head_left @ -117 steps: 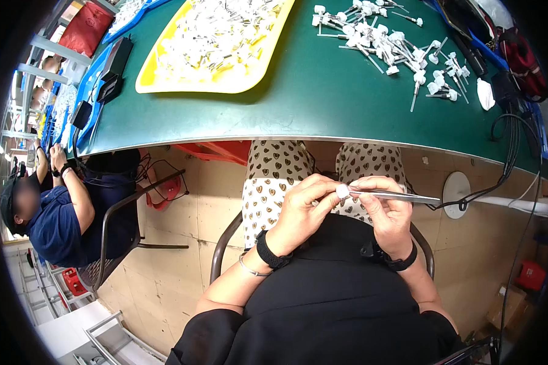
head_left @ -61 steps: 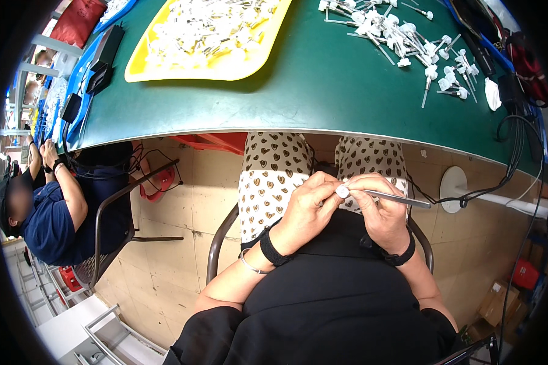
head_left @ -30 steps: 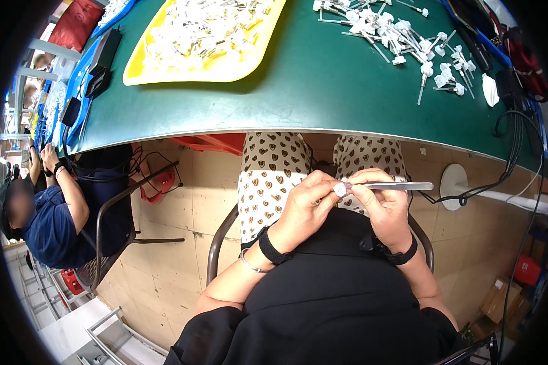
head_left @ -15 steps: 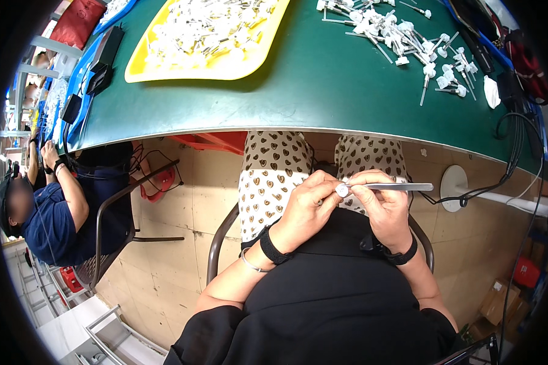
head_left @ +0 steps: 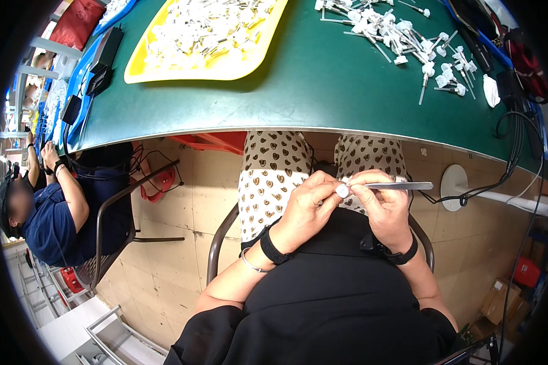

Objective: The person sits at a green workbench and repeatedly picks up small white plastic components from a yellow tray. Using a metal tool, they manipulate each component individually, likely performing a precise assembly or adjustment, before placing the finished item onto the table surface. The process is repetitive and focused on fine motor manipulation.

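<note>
Both my hands meet over my lap, below the table's near edge. With fingers pinched together, my left hand [head_left: 310, 207] holds a small white round part [head_left: 342, 191]; its round end faces up, and the rest of it is hidden by the fingers. My right hand [head_left: 380, 210] is closed around silver metal tweezers [head_left: 411, 186], whose broad end sticks out to the right. The tweezers' tips are hidden at the white part, where the fingertips of both hands nearly touch.
A yellow tray [head_left: 210, 74] heaped with small white parts with thin stems sits on the green table [head_left: 323, 103]. Similar loose parts [head_left: 402, 39] lie at the far right. Black cables [head_left: 517, 158] hang at the right edge. A seated co-worker [head_left: 55, 213] works at the left.
</note>
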`<state>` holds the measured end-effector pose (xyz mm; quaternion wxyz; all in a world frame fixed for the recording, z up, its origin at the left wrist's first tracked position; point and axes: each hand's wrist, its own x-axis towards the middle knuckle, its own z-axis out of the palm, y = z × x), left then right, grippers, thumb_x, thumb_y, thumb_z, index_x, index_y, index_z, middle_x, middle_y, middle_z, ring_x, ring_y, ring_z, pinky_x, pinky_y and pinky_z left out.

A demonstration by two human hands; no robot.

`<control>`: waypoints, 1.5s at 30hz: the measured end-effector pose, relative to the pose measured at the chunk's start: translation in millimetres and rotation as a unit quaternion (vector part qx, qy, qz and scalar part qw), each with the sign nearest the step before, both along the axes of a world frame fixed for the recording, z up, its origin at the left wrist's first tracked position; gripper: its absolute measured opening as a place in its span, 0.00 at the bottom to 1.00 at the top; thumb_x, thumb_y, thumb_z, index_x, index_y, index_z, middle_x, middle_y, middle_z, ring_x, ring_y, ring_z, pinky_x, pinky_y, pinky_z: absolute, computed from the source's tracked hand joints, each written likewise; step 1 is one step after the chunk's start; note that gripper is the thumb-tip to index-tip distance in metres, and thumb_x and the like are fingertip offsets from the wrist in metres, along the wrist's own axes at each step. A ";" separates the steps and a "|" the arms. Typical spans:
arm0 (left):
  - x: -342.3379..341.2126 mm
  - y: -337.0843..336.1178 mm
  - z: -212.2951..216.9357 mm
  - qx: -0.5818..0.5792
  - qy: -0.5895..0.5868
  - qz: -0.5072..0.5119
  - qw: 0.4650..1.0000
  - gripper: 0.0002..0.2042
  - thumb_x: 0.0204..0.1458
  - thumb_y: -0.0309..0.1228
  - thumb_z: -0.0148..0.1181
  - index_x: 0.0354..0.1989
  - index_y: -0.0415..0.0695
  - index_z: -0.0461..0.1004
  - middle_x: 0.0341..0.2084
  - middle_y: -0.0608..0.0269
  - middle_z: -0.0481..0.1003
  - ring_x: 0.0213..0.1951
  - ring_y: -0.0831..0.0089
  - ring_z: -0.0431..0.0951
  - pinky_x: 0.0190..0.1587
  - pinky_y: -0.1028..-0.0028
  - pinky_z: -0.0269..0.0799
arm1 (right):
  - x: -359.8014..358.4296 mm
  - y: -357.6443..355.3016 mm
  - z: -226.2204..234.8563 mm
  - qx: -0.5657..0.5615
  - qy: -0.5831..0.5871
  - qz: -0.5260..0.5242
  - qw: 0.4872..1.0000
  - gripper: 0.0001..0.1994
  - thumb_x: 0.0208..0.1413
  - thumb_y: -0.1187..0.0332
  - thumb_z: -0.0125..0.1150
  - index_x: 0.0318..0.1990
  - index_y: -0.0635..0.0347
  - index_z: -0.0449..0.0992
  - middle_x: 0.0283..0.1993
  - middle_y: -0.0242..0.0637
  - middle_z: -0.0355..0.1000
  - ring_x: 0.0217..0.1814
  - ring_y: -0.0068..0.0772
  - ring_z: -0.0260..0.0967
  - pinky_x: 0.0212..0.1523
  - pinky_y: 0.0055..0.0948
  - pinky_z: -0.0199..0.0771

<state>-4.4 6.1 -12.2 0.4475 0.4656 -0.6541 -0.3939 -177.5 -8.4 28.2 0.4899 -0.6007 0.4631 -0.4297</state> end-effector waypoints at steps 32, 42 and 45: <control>0.1 -1.1 -0.5 0.028 0.047 -0.012 0.998 0.07 0.56 0.19 0.64 0.42 0.37 0.81 0.33 0.57 0.77 0.34 0.66 0.79 0.36 0.72 0.75 | 3.1 -0.9 -1.8 -0.059 0.023 0.015 0.998 0.04 0.58 0.76 0.64 0.39 0.66 0.80 0.37 0.38 0.77 0.39 0.32 0.74 0.37 0.28 0.76; 0.1 -0.3 -3.9 0.029 0.037 -0.013 0.999 0.07 0.55 0.20 0.65 0.42 0.36 0.81 0.34 0.57 0.78 0.35 0.67 0.79 0.37 0.72 0.76 | 3.2 0.2 -4.5 -0.054 0.011 0.007 0.998 0.03 0.60 0.76 0.63 0.38 0.67 0.80 0.37 0.38 0.77 0.36 0.27 0.73 0.34 0.25 0.75; 0.0 -1.2 -3.0 0.022 0.035 -0.012 0.999 0.07 0.56 0.21 0.63 0.42 0.37 0.81 0.33 0.57 0.77 0.34 0.65 0.79 0.37 0.71 0.75 | 3.4 -0.1 -2.9 -0.047 0.012 0.006 0.999 0.03 0.60 0.77 0.63 0.39 0.66 0.80 0.36 0.38 0.77 0.35 0.26 0.73 0.33 0.24 0.74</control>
